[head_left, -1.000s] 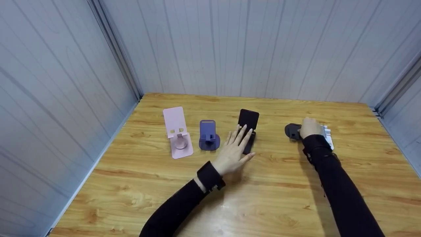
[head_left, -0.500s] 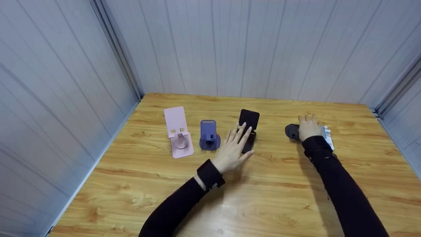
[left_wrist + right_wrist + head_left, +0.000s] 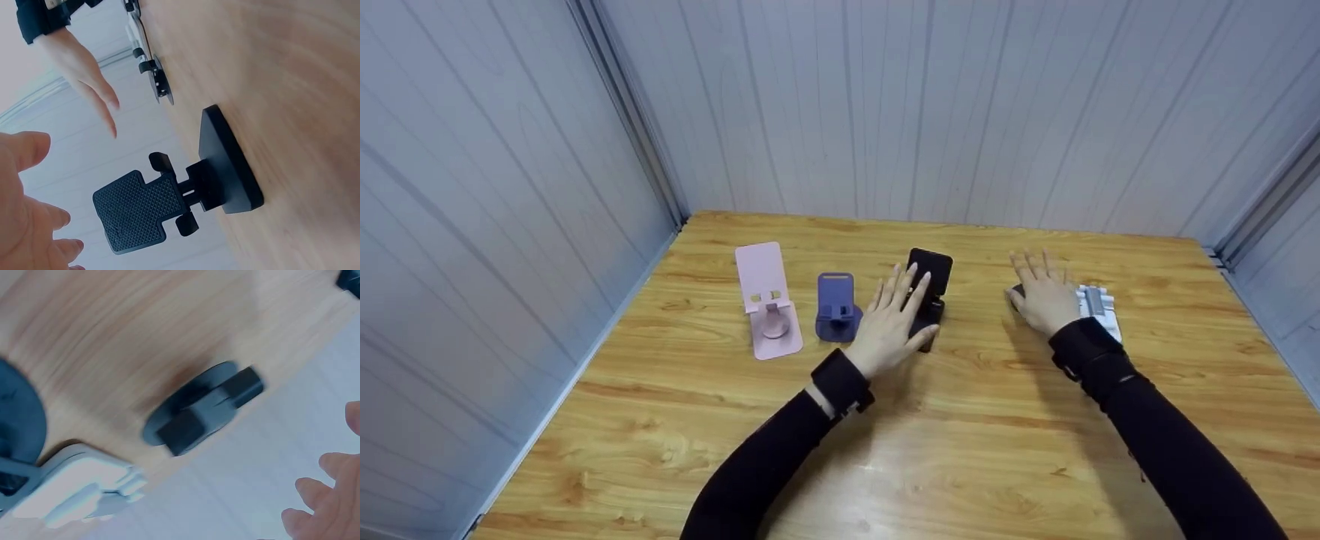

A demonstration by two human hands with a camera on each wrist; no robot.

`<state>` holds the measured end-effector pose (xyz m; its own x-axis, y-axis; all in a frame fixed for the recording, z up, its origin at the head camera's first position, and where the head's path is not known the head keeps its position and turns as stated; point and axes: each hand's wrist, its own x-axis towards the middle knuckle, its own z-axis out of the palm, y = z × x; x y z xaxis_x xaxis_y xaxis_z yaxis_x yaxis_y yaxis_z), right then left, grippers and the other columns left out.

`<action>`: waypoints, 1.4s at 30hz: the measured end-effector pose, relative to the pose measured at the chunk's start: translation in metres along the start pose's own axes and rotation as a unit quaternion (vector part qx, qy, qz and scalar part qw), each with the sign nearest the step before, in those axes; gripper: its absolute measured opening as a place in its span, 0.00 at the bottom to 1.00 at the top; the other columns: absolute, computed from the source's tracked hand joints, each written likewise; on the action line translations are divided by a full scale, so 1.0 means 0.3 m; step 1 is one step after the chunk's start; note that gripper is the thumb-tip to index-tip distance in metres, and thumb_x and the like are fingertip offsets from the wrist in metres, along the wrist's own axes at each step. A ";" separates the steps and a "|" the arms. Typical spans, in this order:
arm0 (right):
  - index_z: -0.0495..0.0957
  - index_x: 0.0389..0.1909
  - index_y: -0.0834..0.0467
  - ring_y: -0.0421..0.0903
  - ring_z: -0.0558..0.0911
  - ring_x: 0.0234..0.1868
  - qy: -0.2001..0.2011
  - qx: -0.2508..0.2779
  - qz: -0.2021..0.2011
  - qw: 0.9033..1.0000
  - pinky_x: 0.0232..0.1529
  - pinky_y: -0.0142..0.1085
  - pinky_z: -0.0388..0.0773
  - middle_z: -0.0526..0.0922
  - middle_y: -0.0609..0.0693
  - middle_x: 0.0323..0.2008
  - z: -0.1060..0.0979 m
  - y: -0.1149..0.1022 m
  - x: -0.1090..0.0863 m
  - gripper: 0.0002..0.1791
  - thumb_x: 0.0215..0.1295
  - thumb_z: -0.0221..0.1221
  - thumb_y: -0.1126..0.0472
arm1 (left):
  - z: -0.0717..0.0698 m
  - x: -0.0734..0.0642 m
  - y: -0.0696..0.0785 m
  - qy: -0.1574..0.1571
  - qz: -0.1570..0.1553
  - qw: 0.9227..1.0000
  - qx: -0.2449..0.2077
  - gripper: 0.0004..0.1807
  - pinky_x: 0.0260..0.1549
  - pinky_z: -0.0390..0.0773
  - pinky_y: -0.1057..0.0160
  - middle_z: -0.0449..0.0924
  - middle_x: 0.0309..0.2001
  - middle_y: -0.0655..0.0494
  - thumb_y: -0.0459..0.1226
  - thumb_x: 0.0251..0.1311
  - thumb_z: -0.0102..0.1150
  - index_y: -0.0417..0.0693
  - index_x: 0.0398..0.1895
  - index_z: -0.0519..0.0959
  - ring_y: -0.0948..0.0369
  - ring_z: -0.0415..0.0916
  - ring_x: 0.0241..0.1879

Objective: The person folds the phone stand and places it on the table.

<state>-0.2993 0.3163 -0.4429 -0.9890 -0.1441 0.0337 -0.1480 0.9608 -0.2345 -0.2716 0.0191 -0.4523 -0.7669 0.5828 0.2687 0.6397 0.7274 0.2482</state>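
Observation:
A black phone stand (image 3: 933,268) stands unfolded on the wooden table, its textured back plate (image 3: 135,211) upright over a thick base. My left hand (image 3: 889,324) hovers in front of it with straight fingers; the left wrist view shows a gap between them. Spread fingers mark my right hand (image 3: 1044,298), held above a dark grey phone stand (image 3: 197,410) that lies low on its oval base. From the head view most of that grey stand is hidden under the hand. Right beside it lies a folded white phone stand (image 3: 1102,309).
A pink phone stand (image 3: 762,270) and a purple phone stand (image 3: 835,289) stand unfolded at the left. Another dark round base (image 3: 19,413) shows at the right wrist view's left edge. Pale panel walls (image 3: 810,112) enclose the table (image 3: 960,442) at the back and sides.
My right hand has uncurled from the grey stand, lifted and shifted left, uncovering more of the white stand. The left hand has barely moved.

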 end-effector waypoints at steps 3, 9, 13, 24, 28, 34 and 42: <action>0.46 0.85 0.64 0.70 0.39 0.84 0.017 -0.007 -0.026 0.999 0.78 0.74 0.37 0.44 0.68 0.84 -0.001 -0.032 -0.026 0.38 0.86 0.48 0.52 | -0.010 0.024 0.001 -0.002 -0.003 1.000 -0.011 0.42 0.83 0.41 0.43 0.40 0.87 0.40 0.52 0.82 0.49 0.42 0.87 0.47 0.42 0.36 0.85; 0.51 0.84 0.65 0.70 0.43 0.84 0.054 -0.010 -0.067 0.996 0.77 0.75 0.40 0.48 0.67 0.84 0.014 -0.084 -0.081 0.37 0.85 0.51 0.54 | -0.018 0.078 0.000 0.022 -0.002 0.999 -0.042 0.40 0.84 0.38 0.46 0.40 0.87 0.40 0.49 0.83 0.48 0.42 0.87 0.46 0.43 0.34 0.86; 0.52 0.84 0.65 0.70 0.44 0.84 0.063 0.001 -0.085 0.994 0.77 0.75 0.41 0.49 0.67 0.83 0.033 -0.115 -0.116 0.37 0.83 0.54 0.56 | -0.018 0.108 -0.004 0.037 -0.007 0.997 -0.066 0.40 0.84 0.40 0.44 0.39 0.87 0.40 0.48 0.83 0.48 0.41 0.87 0.46 0.43 0.34 0.86; 0.55 0.83 0.66 0.70 0.49 0.83 0.073 -0.002 -0.117 0.990 0.79 0.72 0.43 0.53 0.65 0.83 0.080 -0.188 -0.196 0.38 0.81 0.56 0.55 | -0.006 0.177 -0.031 0.034 -0.039 0.995 -0.083 0.39 0.84 0.40 0.45 0.39 0.86 0.39 0.47 0.84 0.46 0.40 0.87 0.45 0.43 0.35 0.86; 0.55 0.82 0.66 0.71 0.49 0.83 0.076 0.012 -0.127 0.989 0.79 0.72 0.42 0.53 0.66 0.83 0.090 -0.212 -0.221 0.38 0.81 0.56 0.56 | -0.002 0.197 -0.043 0.040 -0.057 0.990 -0.121 0.39 0.84 0.40 0.47 0.40 0.86 0.37 0.45 0.84 0.46 0.38 0.87 0.44 0.43 0.35 0.86; 0.56 0.82 0.66 0.70 0.48 0.83 0.082 0.028 -0.131 0.988 0.79 0.73 0.41 0.53 0.66 0.83 0.106 -0.239 -0.251 0.38 0.80 0.57 0.57 | 0.017 0.216 -0.059 0.071 -0.086 0.963 -0.244 0.40 0.83 0.43 0.44 0.45 0.84 0.30 0.39 0.82 0.47 0.32 0.85 0.42 0.38 0.42 0.84; 0.55 0.82 0.68 0.72 0.49 0.82 0.082 0.041 -0.126 0.988 0.78 0.73 0.43 0.53 0.67 0.83 0.114 -0.246 -0.270 0.37 0.81 0.56 0.57 | 0.043 0.226 -0.076 0.092 -0.117 0.927 -0.345 0.36 0.82 0.52 0.47 0.53 0.81 0.27 0.37 0.81 0.46 0.26 0.82 0.49 0.38 0.52 0.81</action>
<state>-0.2084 0.2490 -0.4616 -0.9086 -0.3299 0.2561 -0.3958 0.8760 -0.2756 -0.3386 0.0467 -0.4517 -0.9073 0.3204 0.2722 0.3872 0.3846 0.8380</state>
